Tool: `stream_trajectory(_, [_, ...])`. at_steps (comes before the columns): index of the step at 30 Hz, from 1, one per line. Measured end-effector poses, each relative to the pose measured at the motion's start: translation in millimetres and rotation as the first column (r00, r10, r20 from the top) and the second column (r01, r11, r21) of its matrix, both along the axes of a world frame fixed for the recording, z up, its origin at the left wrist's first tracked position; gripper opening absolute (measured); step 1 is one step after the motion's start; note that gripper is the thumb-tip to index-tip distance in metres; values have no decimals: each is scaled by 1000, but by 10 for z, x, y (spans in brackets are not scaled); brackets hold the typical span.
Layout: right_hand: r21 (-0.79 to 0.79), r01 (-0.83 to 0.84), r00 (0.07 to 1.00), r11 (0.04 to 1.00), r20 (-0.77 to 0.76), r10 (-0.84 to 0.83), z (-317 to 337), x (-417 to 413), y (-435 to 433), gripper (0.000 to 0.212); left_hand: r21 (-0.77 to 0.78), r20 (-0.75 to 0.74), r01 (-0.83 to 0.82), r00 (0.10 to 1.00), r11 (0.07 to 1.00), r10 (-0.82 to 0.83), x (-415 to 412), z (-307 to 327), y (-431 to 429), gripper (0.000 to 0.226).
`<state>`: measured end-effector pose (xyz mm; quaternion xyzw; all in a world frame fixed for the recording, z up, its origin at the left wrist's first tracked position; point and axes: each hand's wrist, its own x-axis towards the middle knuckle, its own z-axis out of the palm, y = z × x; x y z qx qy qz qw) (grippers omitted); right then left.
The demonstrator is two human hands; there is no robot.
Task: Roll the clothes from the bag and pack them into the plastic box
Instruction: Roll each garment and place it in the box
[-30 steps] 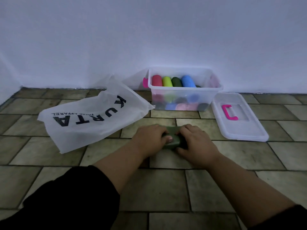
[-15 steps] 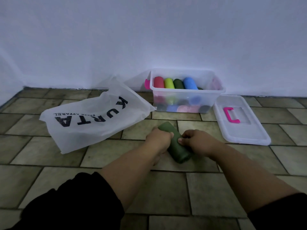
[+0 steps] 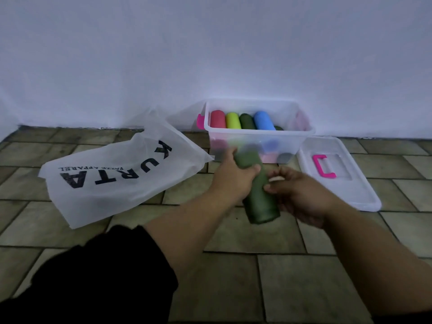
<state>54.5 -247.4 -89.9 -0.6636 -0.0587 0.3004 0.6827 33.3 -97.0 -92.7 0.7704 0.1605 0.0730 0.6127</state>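
Above the tiled floor [image 3: 233, 242], left hand [image 3: 233, 177] wraps green roll [image 3: 257, 190], right hand [image 3: 297, 192] pinches its side, likely keeping it wound for the plastic box [image 3: 257, 142].

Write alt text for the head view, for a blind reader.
The left hand grips a rolled dark green garment above the tiled floor, and the right hand holds its side. Behind are a plastic box with coloured rolls, its lid on the floor, and a white bag.

Tiled floor [image 3: 280, 277] bears bag [image 3: 112, 181], plastic box [image 3: 259, 131], apparently lid [image 3: 346, 190].
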Motion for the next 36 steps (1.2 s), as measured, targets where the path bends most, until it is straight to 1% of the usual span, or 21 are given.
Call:
stream_trajectory(1, [6,13,999,1000,36,-13,94,95,-20,23,116,38,13,999,993,-18,114,109,30,67])
stream_trajectory(3, [-24,57,991,998,126,-54,313,338,-62,24,265,142,16,988,964,-56,362,330,102,66])
stream_trajectory(5, [-56,148,969,987,210,-133,530,634,-96,23,459,188,11,976,888,-110,607,474,200,61])
stream_trajectory(6, [-67,224,942,972,271,-198,612,802,-105,23,612,142,24,980,790,-140,715,490,254,60])
stream_trajectory(7, [-91,320,896,943,353,-270,670,980,-112,23,747,47,73,986,661,-162,803,473,305,62])
stream_trajectory(8, [-141,429,833,892,444,-330,703,1160,-110,25,829,-79,159,982,536,-169,862,431,340,66])
stream_trajectory(9, [-216,531,767,820,533,-356,718,1336,-101,27,861,-198,253,966,441,-167,897,368,358,72])
stream_trajectory(10, [-302,603,718,739,609,-336,723,1489,-76,31,865,-281,323,946,383,-163,919,291,360,78])
stream_trajectory(11, [-396,634,698,665,664,-270,713,1621,-45,35,866,-321,358,933,349,-161,933,216,358,83])
stream_trajectory(13, [-611,603,724,513,689,-31,649,1807,43,40,871,-335,371,928,322,-162,951,120,361,91])
stream_trajectory(15, [-793,518,755,322,600,264,569,1903,157,38,870,-341,375,927,321,-158,964,96,372,95])
stream_trajectory(17, [-874,451,734,181,478,482,519,1878,285,29,863,-355,389,921,321,-161,973,112,381,97])
stream_trajectory(20, [-870,484,729,89,457,510,500,1854,373,16,862,-367,400,916,311,-161,960,128,376,98])
stream_trajectory(21, [-844,525,709,109,505,492,508,1841,388,18,861,-367,400,916,314,-160,954,131,374,99])
stream_trajectory(23, [-787,582,619,204,591,517,517,1812,438,29,861,-366,398,917,318,-157,946,141,372,99])
stream_trajectory(24, [-804,539,587,249,571,574,540,1768,473,33,863,-364,395,918,316,-155,941,142,368,99])
stream_trajectory(25, [-854,451,572,259,500,651,549,1722,507,35,864,-362,393,919,315,-155,936,138,366,99])
stream_trajectory(27, [-929,298,562,221,358,746,521,1634,559,33,864,-356,389,921,320,-159,928,138,368,99])
stream_trajectory(28, [-940,267,556,214,332,762,518,1600,567,32,863,-355,389,921,323,-161,925,137,367,99])
stream_trajectory(33, [-929,288,586,230,361,725,480,1595,561,28,862,-359,390,921,323,-153,936,138,362,98])
stream_trajectory(36, [-919,315,569,235,382,728,429,1612,574,27,866,-348,381,924,323,-156,929,135,358,98])
